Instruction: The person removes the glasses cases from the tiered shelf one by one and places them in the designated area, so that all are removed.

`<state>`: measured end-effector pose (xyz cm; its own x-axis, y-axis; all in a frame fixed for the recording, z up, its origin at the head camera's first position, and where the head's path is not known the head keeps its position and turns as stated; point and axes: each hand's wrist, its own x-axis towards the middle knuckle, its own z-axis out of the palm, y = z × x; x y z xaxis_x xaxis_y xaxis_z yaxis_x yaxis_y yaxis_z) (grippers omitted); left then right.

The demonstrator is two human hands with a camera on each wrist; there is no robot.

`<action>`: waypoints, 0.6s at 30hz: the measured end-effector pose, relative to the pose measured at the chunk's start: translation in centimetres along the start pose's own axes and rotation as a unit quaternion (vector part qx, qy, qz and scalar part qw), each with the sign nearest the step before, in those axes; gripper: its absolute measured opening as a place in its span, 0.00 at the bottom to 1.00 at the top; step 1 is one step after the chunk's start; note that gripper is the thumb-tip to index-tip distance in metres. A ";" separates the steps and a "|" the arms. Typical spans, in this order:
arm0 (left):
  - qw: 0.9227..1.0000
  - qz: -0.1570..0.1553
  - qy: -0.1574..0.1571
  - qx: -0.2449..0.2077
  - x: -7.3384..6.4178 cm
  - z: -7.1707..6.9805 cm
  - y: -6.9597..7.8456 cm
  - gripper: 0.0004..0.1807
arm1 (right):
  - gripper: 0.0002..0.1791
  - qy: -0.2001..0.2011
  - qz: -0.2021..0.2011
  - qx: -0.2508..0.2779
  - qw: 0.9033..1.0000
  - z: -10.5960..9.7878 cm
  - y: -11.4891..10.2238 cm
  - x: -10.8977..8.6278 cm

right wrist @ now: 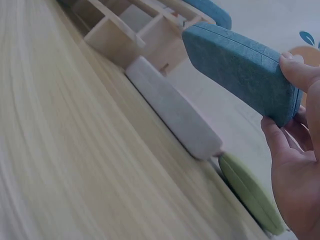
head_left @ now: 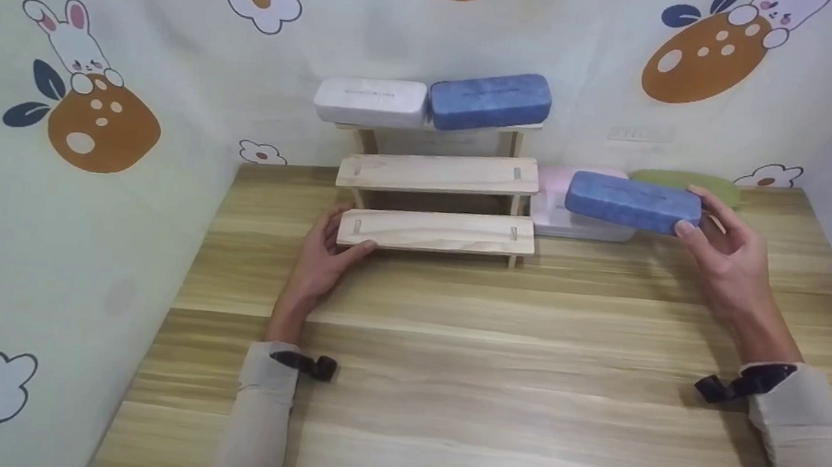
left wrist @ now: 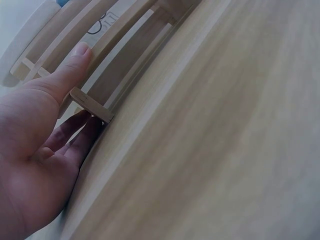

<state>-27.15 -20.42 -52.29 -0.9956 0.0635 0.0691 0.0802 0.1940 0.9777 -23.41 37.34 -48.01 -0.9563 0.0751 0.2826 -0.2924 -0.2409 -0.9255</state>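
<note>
A wooden three-tier stand [head_left: 440,173] stands against the back wall. My left hand [head_left: 325,256] grips the left end of its lowest board, with the thumb along the front edge and the fingers round the side post [left wrist: 92,105]. On the top tier lie a white glasses case [head_left: 371,102] and a blue glasses case [head_left: 491,102], side by side. My right hand [head_left: 733,265] pinches a second blue glasses case [head_left: 633,202] by its right end. In the right wrist view this held case [right wrist: 240,67] is raised above the table, right of the stand.
Behind the held case, a pink glasses case [head_left: 554,182] and a green glasses case [head_left: 688,183] lie along the wall. A pale case [right wrist: 172,107] shows on the table in the right wrist view. The middle board [head_left: 436,173] and lowest board [head_left: 439,232] are bare.
</note>
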 end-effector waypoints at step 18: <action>1.000 0.002 0.003 -0.005 0.0 0.1 0.0 0.46 | 0.34 0.023 0.062 0.011 0.998 -6.0 -0.7 -1.4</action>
<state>-27.18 -20.27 -52.30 -0.9956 0.0576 0.0734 0.0829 0.1840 0.9794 -21.90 43.23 -49.30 -0.9841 0.0871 0.1546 -0.1728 -0.2730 -0.9464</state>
